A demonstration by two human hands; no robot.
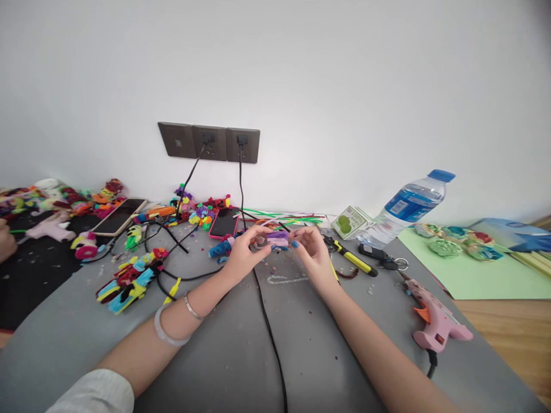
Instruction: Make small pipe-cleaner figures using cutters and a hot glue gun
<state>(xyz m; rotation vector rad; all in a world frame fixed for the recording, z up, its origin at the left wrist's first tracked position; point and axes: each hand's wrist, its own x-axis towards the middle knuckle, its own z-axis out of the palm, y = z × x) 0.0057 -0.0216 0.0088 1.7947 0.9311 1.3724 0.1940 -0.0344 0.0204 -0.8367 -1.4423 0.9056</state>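
Between my two hands, above the grey table (206, 350), is a small purple and pink pipe-cleaner piece (279, 240). My left hand (246, 255) pinches its left end between thumb and fingers. On its right end, the fingertips of my right hand (313, 252) are closed. The fingers cover part of its shape. Just below lies a pale glittery pipe cleaner (286, 280). Left of my left hand is a blue fuzzy piece (220, 248). Close to my right hand lie yellow-and-black pliers (355, 258) and a short brown pipe cleaner (348, 274).
A pink glue gun (441, 321) rests at the right edge, near keys (383, 256) and a tilted water bottle (408, 203). Black cords run from the wall sockets (209, 142) across the table. Pipe-cleaner figures (129, 281) and phones (120, 217) lie left. Another person's hand (6, 244) shows far left.
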